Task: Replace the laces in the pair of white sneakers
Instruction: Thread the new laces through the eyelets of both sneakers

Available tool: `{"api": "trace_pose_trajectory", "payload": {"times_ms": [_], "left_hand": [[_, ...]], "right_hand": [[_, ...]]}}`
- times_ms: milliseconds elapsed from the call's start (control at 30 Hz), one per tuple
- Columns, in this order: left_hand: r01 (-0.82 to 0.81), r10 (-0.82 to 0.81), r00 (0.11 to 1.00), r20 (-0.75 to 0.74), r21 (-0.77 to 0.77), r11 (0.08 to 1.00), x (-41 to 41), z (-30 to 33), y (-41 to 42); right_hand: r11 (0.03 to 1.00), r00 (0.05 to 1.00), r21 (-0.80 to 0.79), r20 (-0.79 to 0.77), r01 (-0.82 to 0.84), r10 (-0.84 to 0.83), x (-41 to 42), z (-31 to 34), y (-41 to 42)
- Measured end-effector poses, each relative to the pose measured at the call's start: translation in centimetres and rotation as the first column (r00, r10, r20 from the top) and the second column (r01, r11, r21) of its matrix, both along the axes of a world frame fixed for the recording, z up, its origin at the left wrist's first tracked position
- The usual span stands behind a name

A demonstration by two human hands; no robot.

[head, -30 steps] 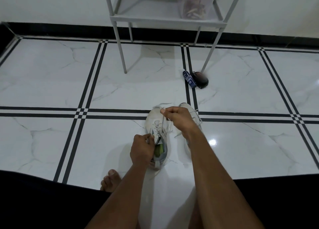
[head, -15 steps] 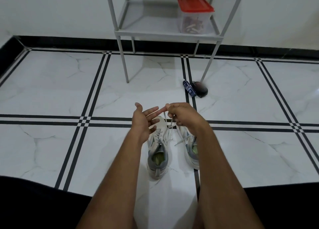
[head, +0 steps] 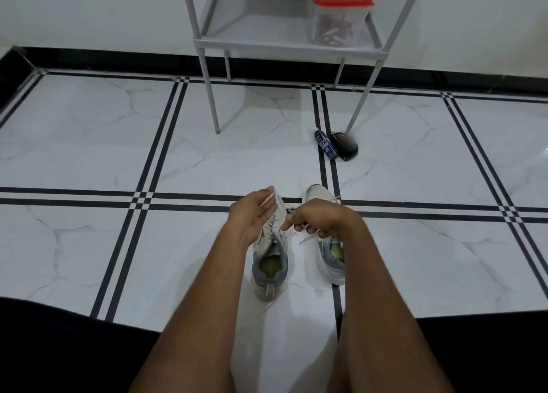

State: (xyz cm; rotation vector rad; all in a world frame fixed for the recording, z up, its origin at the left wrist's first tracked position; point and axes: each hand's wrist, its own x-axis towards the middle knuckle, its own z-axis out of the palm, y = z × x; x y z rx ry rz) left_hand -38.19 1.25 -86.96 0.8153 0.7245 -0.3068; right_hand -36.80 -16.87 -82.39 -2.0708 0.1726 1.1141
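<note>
While right hand (head: 321, 219) grip pinches lace (head: 307, 238), left hand (head: 255, 216) spreads; no legible writing.

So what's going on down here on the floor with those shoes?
A person sits on the marble floor with a pair of white sneakers side by side in front of them. The right hand pinches a white lace that trails from the shoes, while the left hand is held open with fingers out above the left sneaker. That shoe is laced; the right sneaker is partly hidden by the arm. A small dark packet lies further off by a metal rack.
</note>
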Motion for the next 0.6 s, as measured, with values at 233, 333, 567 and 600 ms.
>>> {"api": "trace_pose_trajectory", "payload": {"times_ms": [233,333,567,600], "left_hand": [[0.042,-0.041,0.999,0.02,-0.024,0.999,-1.0,-1.0,-0.1],[0.116,-0.11,0.991,0.082,-0.065,0.991,-0.8,-0.4,0.1],[0.355,-0.352,0.929,0.113,-0.011,0.935,-1.5,0.1,-0.2],[0.366,-0.363,0.925,0.113,-0.002,0.931,-1.6,0.0,-0.2]], "right_hand": [[0.981,0.994,-0.17,0.036,-0.096,0.104,0.0,-1.3,0.2],[0.968,0.96,-0.068,0.165,0.242,-0.228,0.0,-2.4,0.2],[0.57,0.701,0.503,-0.108,0.65,-0.704,0.0,-1.4,0.6],[0.503,0.656,0.537,-0.133,0.678,-0.743,0.1,-1.4,0.6]]}}
